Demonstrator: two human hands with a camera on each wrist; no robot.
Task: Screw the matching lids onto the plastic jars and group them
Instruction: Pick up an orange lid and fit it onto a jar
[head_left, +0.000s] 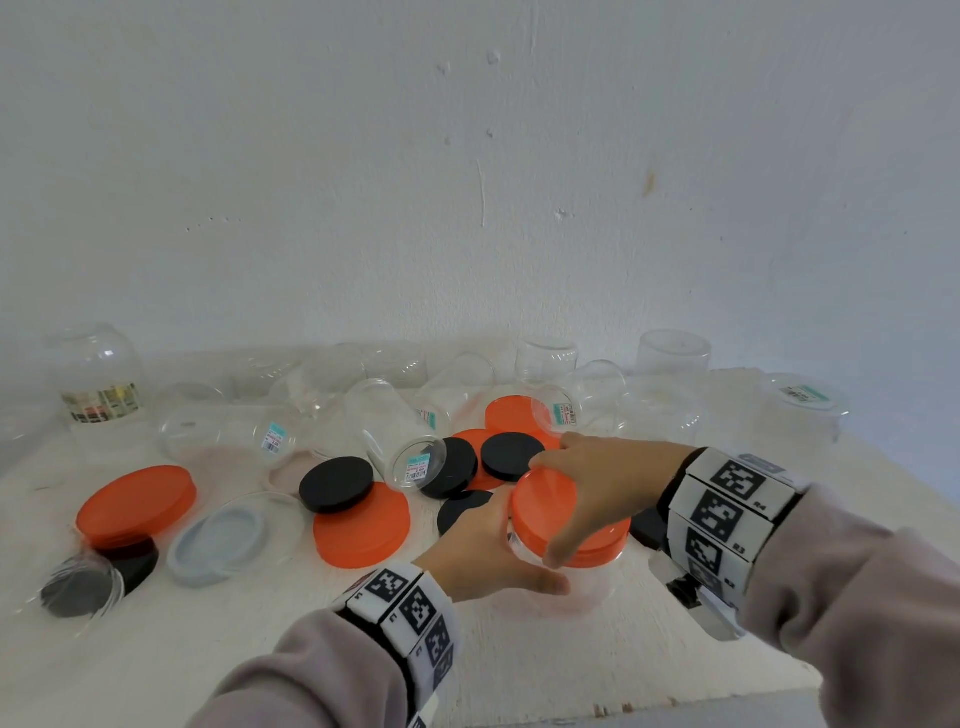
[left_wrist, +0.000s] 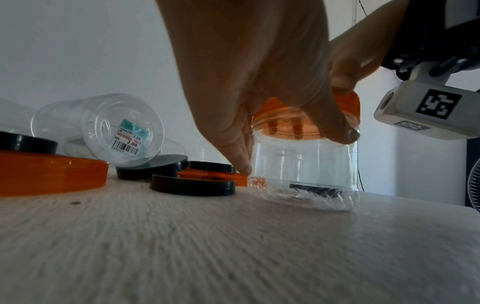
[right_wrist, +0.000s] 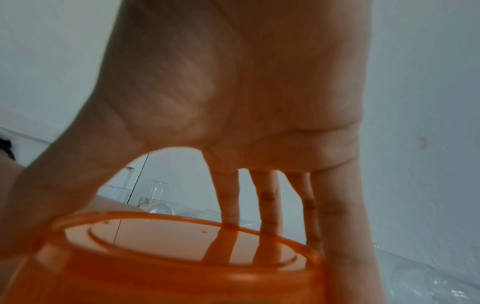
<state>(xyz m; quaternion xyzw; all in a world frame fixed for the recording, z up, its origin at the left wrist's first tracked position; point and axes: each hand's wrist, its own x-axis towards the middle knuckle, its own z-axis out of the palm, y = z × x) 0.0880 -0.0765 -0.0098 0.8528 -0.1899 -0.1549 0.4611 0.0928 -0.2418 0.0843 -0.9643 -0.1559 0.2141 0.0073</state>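
Observation:
A clear plastic jar (head_left: 587, 582) (left_wrist: 303, 170) stands upright on the white table (head_left: 545, 665), slightly tilted in the left wrist view. My left hand (head_left: 483, 551) (left_wrist: 259, 102) grips its body, thumb at the front. An orange lid (head_left: 558, 512) (left_wrist: 348, 102) (right_wrist: 182, 257) sits on the jar's mouth. My right hand (head_left: 597, 483) (right_wrist: 233, 123) grips this lid from above, thumb near me and fingers over its far rim.
Loose orange lids (head_left: 137, 501) (head_left: 363, 525) and black lids (head_left: 336, 483) (head_left: 511, 454) lie left of and behind the jar. A grey lid (head_left: 218, 540) lies at left. Several empty clear jars (head_left: 410, 441), some on their sides, crowd the back by the wall. The table's front edge (head_left: 675, 701) is close.

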